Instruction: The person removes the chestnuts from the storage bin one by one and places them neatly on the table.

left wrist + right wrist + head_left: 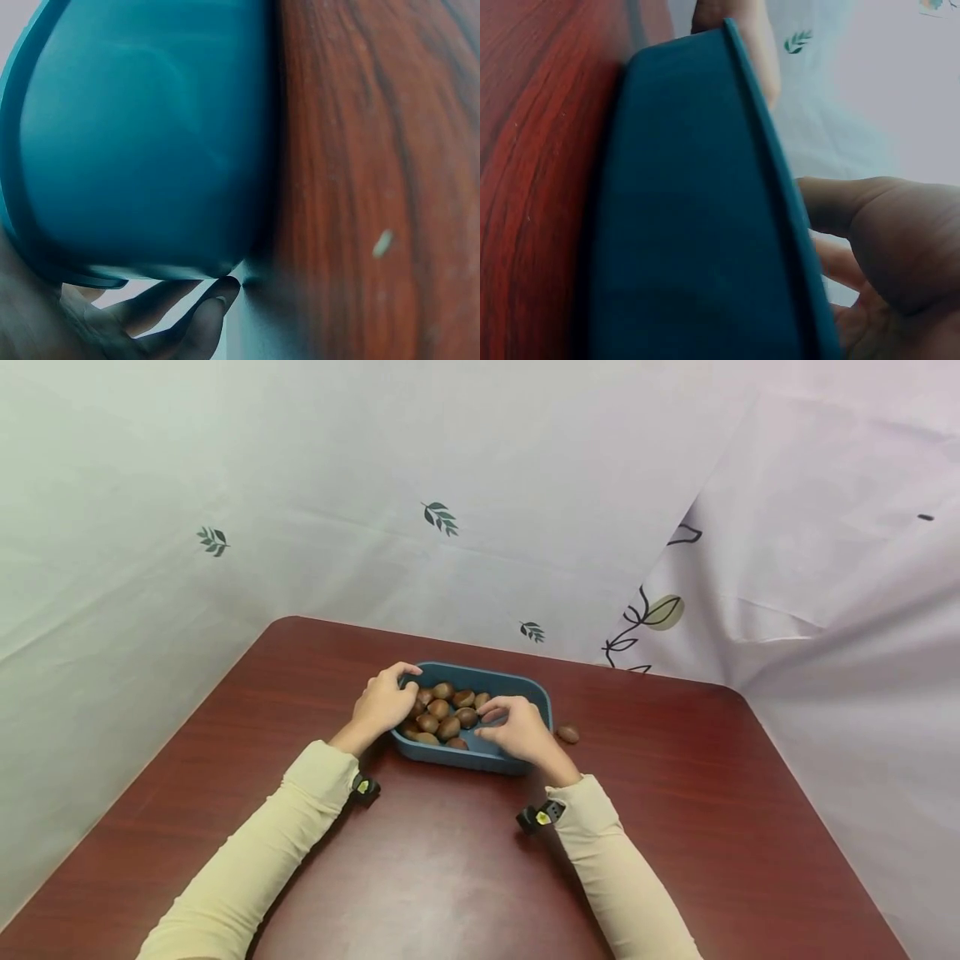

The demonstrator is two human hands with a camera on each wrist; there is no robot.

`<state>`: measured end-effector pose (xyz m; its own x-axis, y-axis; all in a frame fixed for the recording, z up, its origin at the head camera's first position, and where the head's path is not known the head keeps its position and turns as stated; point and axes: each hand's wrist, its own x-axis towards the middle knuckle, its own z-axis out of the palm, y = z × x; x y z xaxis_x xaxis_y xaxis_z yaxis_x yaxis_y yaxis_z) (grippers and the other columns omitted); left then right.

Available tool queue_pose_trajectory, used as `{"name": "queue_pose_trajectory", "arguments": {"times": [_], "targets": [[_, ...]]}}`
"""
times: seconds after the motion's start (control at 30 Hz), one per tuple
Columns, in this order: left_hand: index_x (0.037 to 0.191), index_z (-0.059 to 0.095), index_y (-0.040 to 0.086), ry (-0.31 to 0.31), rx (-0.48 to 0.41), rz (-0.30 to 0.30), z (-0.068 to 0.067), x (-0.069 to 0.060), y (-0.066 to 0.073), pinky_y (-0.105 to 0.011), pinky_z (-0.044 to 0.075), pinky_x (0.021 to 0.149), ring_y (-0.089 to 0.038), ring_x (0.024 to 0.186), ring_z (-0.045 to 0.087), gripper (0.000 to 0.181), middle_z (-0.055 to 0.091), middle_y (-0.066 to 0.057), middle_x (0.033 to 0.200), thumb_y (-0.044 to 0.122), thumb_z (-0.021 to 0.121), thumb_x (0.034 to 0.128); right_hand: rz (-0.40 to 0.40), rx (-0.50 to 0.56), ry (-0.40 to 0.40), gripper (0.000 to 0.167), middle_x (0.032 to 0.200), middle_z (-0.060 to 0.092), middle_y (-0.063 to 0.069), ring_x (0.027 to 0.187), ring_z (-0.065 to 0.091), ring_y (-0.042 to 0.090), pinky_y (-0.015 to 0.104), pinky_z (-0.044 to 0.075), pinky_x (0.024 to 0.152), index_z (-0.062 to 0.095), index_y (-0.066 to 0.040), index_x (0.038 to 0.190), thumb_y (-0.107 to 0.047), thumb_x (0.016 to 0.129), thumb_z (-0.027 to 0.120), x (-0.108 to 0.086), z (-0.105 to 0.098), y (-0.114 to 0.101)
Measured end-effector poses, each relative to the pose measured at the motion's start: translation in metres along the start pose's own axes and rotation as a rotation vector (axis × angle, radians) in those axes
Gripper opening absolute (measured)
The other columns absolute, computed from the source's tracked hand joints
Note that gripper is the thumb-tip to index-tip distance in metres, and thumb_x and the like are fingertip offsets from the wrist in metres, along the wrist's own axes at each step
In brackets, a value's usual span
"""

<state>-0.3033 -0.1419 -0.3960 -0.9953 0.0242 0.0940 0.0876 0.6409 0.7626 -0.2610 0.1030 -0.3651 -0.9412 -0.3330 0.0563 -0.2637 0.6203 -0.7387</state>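
A blue rectangular tub (465, 760) holds several brown chestnuts (448, 727), mostly gathered toward its left and middle. My left hand (382, 700) grips the tub's left end, thumb at the rim and fingers round the outer wall. Seen from the left wrist, those fingers (202, 330) curl along the far side of the tub wall (142, 135). Over the tub's right part is my right hand (521, 731), thumb and fingers parted and pointing at the chestnuts, no chestnut visible between them. In the right wrist view the tub's wall (690, 202) hides its fingertips.
One loose chestnut (567, 734) lies on the dark red wooden table (420, 860), just right of the tub. A pale cloth (337, 460) printed with leaves hangs behind the table and along its sides. Black cameras are strapped to both wrists.
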Motion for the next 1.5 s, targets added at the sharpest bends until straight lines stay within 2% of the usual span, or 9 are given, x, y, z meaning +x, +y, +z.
{"name": "queue_pose_trajectory", "arguments": {"times": [0.13,0.37,0.53,0.67,0.73,0.87,1.13,1.33,1.5], "targets": [[0.13,0.06,0.025,0.006,-0.001,-0.008,0.0,-0.001,0.001,-0.037,0.033,0.05,-0.025,0.055,0.042,0.036,0.059,-0.009,0.086,0.026,0.048,0.0962,0.01,-0.016,-0.069,0.027,0.098,0.071,0.009,0.077,0.063,0.018,0.03,0.047,0.06,0.074,-0.008,0.108,-0.013,0.082,0.08,0.008,0.008,0.001],[0.13,0.06,0.025,0.016,0.0,0.0,0.0,-0.001,0.003,-0.034,0.03,0.047,-0.023,0.052,0.04,0.036,0.055,-0.01,0.076,0.026,0.047,0.0962,0.022,-0.02,-0.176,0.022,0.096,0.073,0.009,0.089,0.068,0.02,0.031,0.054,0.071,0.076,-0.005,0.101,-0.012,0.081,0.081,0.019,0.016,-0.002],[0.13,0.061,0.024,0.025,0.002,0.008,-0.002,-0.001,0.004,-0.034,0.029,0.046,-0.022,0.051,0.038,0.036,0.052,-0.009,0.071,0.025,0.048,0.0961,-0.052,-0.057,-0.208,0.013,0.088,0.075,0.004,0.082,0.069,0.012,0.026,0.054,0.072,0.079,-0.005,0.092,-0.01,0.08,0.082,0.024,0.021,-0.004],[0.13,0.06,0.025,0.024,-0.004,0.009,-0.005,-0.001,0.003,-0.034,0.029,0.046,-0.022,0.051,0.038,0.035,0.052,-0.009,0.073,0.025,0.047,0.0967,-0.064,-0.047,-0.265,0.013,0.092,0.074,0.004,0.083,0.069,0.011,0.026,0.054,0.075,0.079,-0.006,0.094,-0.004,0.082,0.079,0.028,0.024,-0.007],[0.13,0.06,0.024,0.023,-0.003,0.009,-0.005,-0.001,0.001,-0.034,0.029,0.046,-0.023,0.051,0.037,0.036,0.052,-0.01,0.074,0.025,0.047,0.097,-0.03,-0.037,-0.298,0.016,0.096,0.073,0.005,0.085,0.068,0.013,0.027,0.054,0.076,0.078,-0.005,0.096,0.001,0.082,0.077,0.029,0.024,-0.009],[0.129,0.06,0.025,0.024,0.004,0.009,-0.004,0.0,-0.002,-0.034,0.029,0.046,-0.023,0.051,0.038,0.035,0.052,-0.009,0.072,0.026,0.047,0.0968,-0.066,-0.04,-0.338,0.014,0.096,0.073,0.005,0.082,0.068,0.012,0.025,0.054,0.074,0.077,-0.004,0.095,0.003,0.083,0.076,0.032,0.026,-0.008],[0.129,0.06,0.025,0.027,0.011,0.005,-0.001,0.001,-0.001,-0.036,0.032,0.048,-0.025,0.054,0.041,0.035,0.053,-0.009,0.075,0.027,0.048,0.0965,-0.144,-0.089,-0.349,0.012,0.087,0.073,0.006,0.077,0.067,0.01,0.023,0.053,0.072,0.076,-0.003,0.093,0.002,0.082,0.075,0.032,0.022,-0.003],[0.129,0.06,0.025,0.017,0.004,0.011,0.0,0.0,0.0,-0.034,0.029,0.046,-0.022,0.05,0.038,0.035,0.052,-0.01,0.073,0.027,0.047,0.0971,-0.115,-0.089,-0.315,0.014,0.089,0.072,0.004,0.078,0.066,0.01,0.025,0.053,0.07,0.075,-0.006,0.097,-0.001,0.084,0.075,0.027,0.013,0.002],[0.129,0.06,0.025,0.016,0.005,0.013,0.001,0.001,0.0,-0.034,0.029,0.046,-0.023,0.05,0.037,0.034,0.053,-0.01,0.075,0.026,0.047,0.0973,-0.054,0.015,-0.262,0.017,0.092,0.073,0.006,0.076,0.068,0.017,0.03,0.054,0.066,0.075,-0.006,0.102,-0.007,0.086,0.076,0.018,0.001,0.003]]}}
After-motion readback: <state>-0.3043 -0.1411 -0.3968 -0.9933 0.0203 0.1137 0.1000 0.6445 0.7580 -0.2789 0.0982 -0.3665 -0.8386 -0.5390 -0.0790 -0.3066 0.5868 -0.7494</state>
